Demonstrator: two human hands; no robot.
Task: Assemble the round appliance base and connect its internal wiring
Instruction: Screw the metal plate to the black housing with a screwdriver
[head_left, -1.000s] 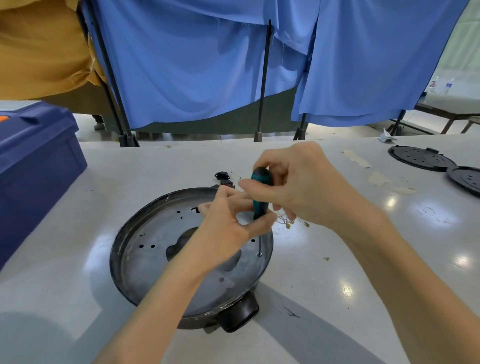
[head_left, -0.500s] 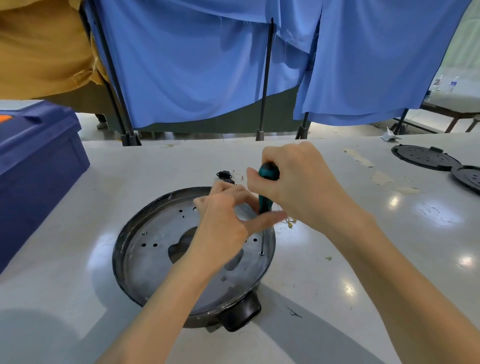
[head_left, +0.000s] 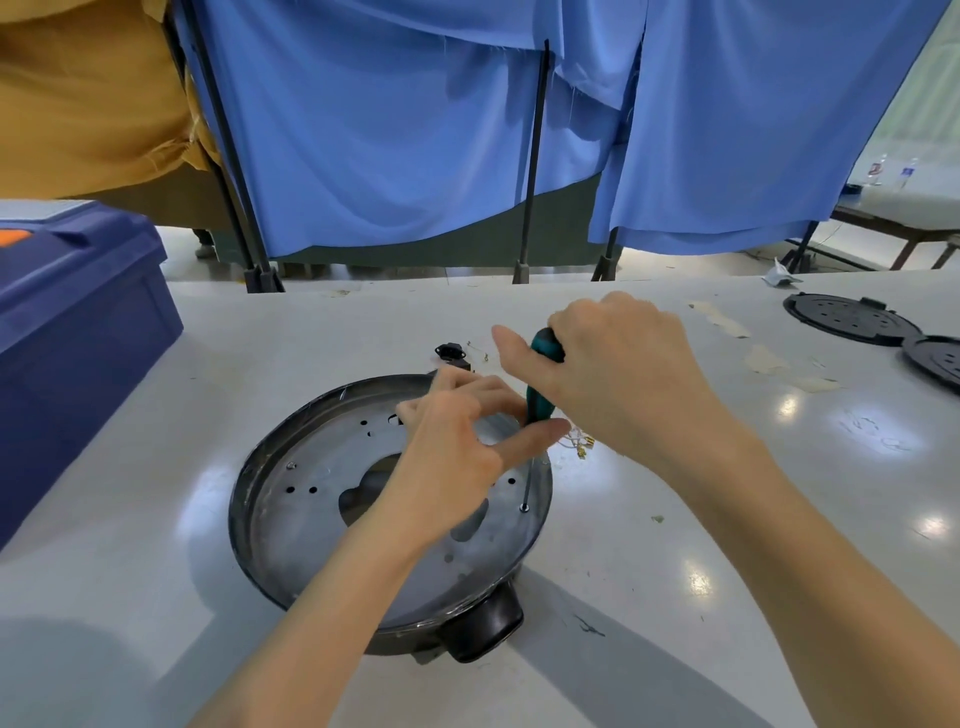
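Squarely on the table (head_left: 727, 530), the round base (head_left: 291, 519) lies open side up, the screwdriver (head_left: 541, 364) seated tip-down in a screw (head_left: 524, 508) by its right rim. The right hand (head_left: 618, 379) wraps its grip round the teal handle; the left hand (head_left: 452, 452) pinches its lower end. Best to press straight down while turning, lest the tip slip toward the loose wires (head_left: 579, 444).

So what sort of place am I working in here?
Most likely a workshop or assembly bay rather than a home: blue cloth screens hang on black stands behind the table, a blue storage case sits at left, and loose black round plates lie at far right.
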